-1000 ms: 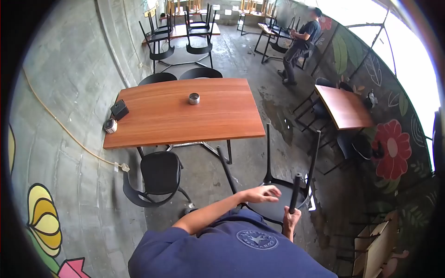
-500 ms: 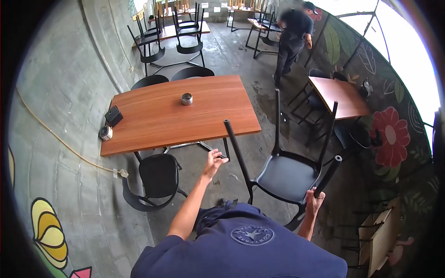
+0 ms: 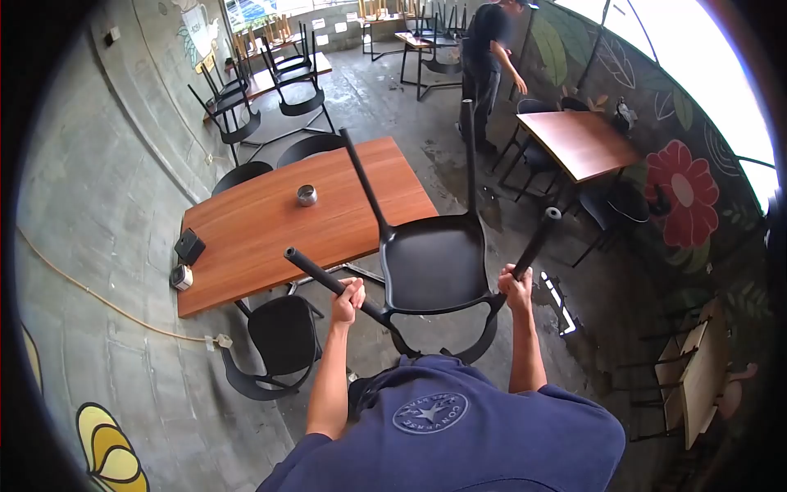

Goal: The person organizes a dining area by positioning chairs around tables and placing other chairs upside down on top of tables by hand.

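A black chair (image 3: 434, 262) is held upside down in front of me, its legs pointing up and its curved backrest hanging low. My left hand (image 3: 348, 301) is wrapped round one near leg, and my right hand (image 3: 516, 289) grips the other near leg. Just beyond the chair is a wooden table (image 3: 262, 230), and the chair's far left leg overlaps its right end in view. A round metal tin (image 3: 307, 195) sits on the tabletop. At the table's left end are a black box (image 3: 189, 246) and a small white-and-dark item (image 3: 182, 276).
Another black chair (image 3: 285, 332) stands upright at the table's near side. Upturned chairs (image 3: 291, 82) rest on tables at the back. A person (image 3: 484, 70) stands by a smaller table (image 3: 578, 143) on the right. A concrete wall (image 3: 106, 230) runs along the left.
My left hand, open before, has closed round a chair leg. The chair has moved left, in front of my chest. The other person has moved nearer the small table.
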`<state>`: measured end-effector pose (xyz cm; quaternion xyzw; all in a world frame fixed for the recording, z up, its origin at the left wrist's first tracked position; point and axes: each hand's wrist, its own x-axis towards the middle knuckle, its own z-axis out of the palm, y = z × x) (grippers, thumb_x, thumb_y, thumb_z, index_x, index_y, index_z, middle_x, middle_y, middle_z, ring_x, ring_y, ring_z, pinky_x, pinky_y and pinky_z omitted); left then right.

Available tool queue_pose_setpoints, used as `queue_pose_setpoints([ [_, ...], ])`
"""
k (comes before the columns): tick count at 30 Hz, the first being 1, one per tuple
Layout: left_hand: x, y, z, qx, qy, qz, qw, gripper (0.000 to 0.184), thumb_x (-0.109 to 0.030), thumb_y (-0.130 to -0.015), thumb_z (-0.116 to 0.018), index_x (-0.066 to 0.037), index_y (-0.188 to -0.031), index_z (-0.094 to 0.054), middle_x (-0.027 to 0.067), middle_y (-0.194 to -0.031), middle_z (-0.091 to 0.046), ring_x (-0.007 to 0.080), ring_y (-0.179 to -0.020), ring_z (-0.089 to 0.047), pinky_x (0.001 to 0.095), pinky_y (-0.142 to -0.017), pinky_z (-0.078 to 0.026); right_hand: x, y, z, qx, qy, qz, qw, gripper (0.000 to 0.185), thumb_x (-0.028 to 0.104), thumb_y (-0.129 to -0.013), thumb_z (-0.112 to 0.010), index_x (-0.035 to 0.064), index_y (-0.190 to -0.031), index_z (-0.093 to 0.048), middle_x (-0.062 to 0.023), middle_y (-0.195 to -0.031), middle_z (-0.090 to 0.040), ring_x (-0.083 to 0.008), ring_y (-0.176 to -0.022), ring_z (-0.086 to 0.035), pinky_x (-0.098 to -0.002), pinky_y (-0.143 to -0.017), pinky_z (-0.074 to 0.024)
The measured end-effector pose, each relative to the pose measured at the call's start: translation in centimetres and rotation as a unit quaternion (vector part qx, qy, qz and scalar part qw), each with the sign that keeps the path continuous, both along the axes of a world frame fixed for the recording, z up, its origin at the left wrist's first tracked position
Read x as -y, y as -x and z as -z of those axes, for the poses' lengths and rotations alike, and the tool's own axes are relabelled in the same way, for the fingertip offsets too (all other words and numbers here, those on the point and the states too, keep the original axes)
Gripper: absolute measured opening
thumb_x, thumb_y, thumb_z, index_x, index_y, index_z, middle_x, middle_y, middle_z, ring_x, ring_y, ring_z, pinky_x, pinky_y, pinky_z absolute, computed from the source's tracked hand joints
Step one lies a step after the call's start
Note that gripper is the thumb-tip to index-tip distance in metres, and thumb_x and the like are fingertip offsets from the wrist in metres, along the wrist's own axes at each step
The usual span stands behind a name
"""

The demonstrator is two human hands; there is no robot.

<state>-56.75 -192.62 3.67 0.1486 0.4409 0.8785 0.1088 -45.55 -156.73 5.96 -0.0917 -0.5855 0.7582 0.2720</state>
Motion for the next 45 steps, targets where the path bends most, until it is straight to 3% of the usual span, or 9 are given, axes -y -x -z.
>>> queue_pose_setpoints([
  [2,0.7,-0.7,0.3,0.015,0.007,-0.024,1.000,0.044,-0.010,-0.088,-0.055,-0.011,-0.048,-0.036,-0.0033,-0.043,-0.031,0.0065,-0.037,-0.028,0.0236,-0.039,-0.021,-0.4,1.9,1.0,-0.014,-0.027,-0.075,0.997,0.013,-0.004,-0.069,-0.053,0.0029,-0.062,-0.044,0.0002,-0.049,-0.039,-0.0073,-0.037,-0.034,-0.0232,-0.037,-0.0259],
  [7,2.0,-1.0,0.0,0.025,0.036,-0.067,0.997,0.045,-0.008,-0.086,-0.057,-0.012,-0.048,-0.034,-0.0050,-0.044,-0.029,0.0056,-0.037,-0.025,0.0230,-0.038,-0.019,0.6,6.0,1.5,0.003,-0.022,-0.097,0.995,0.021,-0.002,-0.066,-0.050,0.0049,-0.049,-0.040,-0.0005,-0.044,-0.037,-0.0090,-0.034,-0.033,-0.0243,-0.035,-0.0258],
  [15,1.5,1.3,-0.6,0.054,0.126,-0.144,0.980,0.041,-0.004,-0.082,-0.057,-0.013,-0.050,-0.034,-0.0062,-0.046,-0.030,0.0042,-0.038,-0.027,0.0218,-0.039,-0.019,0.8,10.3,4.9,0.024,0.048,-0.121,0.991,0.031,0.004,-0.072,-0.050,0.0094,-0.047,-0.032,-0.0010,-0.041,-0.031,-0.0112,-0.032,-0.029,-0.0268,-0.034,-0.0257],
  [20,1.4,3.9,0.3,-0.003,0.169,-0.181,0.969,0.037,-0.002,-0.074,-0.061,-0.010,-0.049,-0.035,-0.0076,-0.047,-0.032,0.0021,-0.040,-0.029,0.0225,-0.040,-0.017,0.9,13.5,8.0,0.020,0.049,-0.153,0.987,0.035,0.008,-0.075,-0.051,0.0101,-0.047,-0.030,-0.0024,-0.040,-0.032,-0.0123,-0.033,-0.029,-0.0270,-0.036,-0.0251],
  [27,1.2,6.6,5.4,-0.034,0.210,-0.212,0.954,0.034,-0.004,-0.072,-0.059,-0.008,-0.052,-0.033,-0.0062,-0.048,-0.032,0.0044,-0.045,-0.030,0.0240,-0.044,-0.020,0.8,18.4,11.8,0.021,0.065,-0.173,0.983,0.027,0.004,-0.071,-0.049,0.0062,-0.047,-0.036,-0.0029,-0.044,-0.036,-0.0119,-0.041,-0.035,-0.0263,-0.042,-0.0284],
  [33,1.9,9.6,10.8,-0.157,0.316,-0.270,0.896,0.034,-0.007,-0.071,-0.059,-0.005,-0.052,-0.032,-0.0008,-0.047,-0.032,0.0077,-0.047,-0.032,0.0277,-0.045,-0.023,0.6,21.4,15.9,0.008,-0.057,-0.125,0.990,0.018,0.007,-0.066,-0.047,0.0006,-0.050,-0.045,-0.0059,-0.047,-0.045,-0.0121,-0.044,-0.040,-0.0258,-0.045,-0.0313],
  [36,1.4,10.9,10.9,-0.091,0.244,-0.259,0.930,0.033,-0.005,-0.072,-0.059,-0.006,-0.052,-0.033,-0.0026,-0.047,-0.032,0.0064,-0.046,-0.032,0.0264,-0.044,-0.023,0.9,22.4,15.4,0.024,-0.047,-0.117,0.992,0.014,0.006,-0.065,-0.047,0.0005,-0.052,-0.045,-0.0048,-0.047,-0.044,-0.0119,-0.045,-0.040,-0.0251,-0.046,-0.0310],
  [41,0.2,13.5,11.7,-0.093,0.210,-0.312,0.922,0.034,-0.004,-0.076,-0.055,-0.008,-0.053,-0.030,-0.0054,-0.048,-0.031,0.0041,-0.045,-0.030,0.0239,-0.043,-0.021,0.9,24.9,15.5,0.020,0.005,-0.099,0.995,0.011,0.006,-0.066,-0.047,0.0013,-0.055,-0.044,-0.0038,-0.048,-0.043,-0.0120,-0.046,-0.040,-0.0255,-0.047,-0.0319],
  [45,-0.6,15.3,11.2,-0.073,0.178,-0.340,0.920,0.035,-0.005,-0.077,-0.054,-0.011,-0.054,-0.029,-0.0062,-0.048,-0.029,0.0040,-0.044,-0.028,0.0243,-0.043,-0.019,0.7,26.7,14.9,0.028,-0.031,-0.094,0.995,0.011,0.003,-0.068,-0.045,0.0016,-0.057,-0.044,-0.0035,-0.051,-0.044,-0.0123,-0.048,-0.042,-0.0257,-0.048,-0.0332],
])
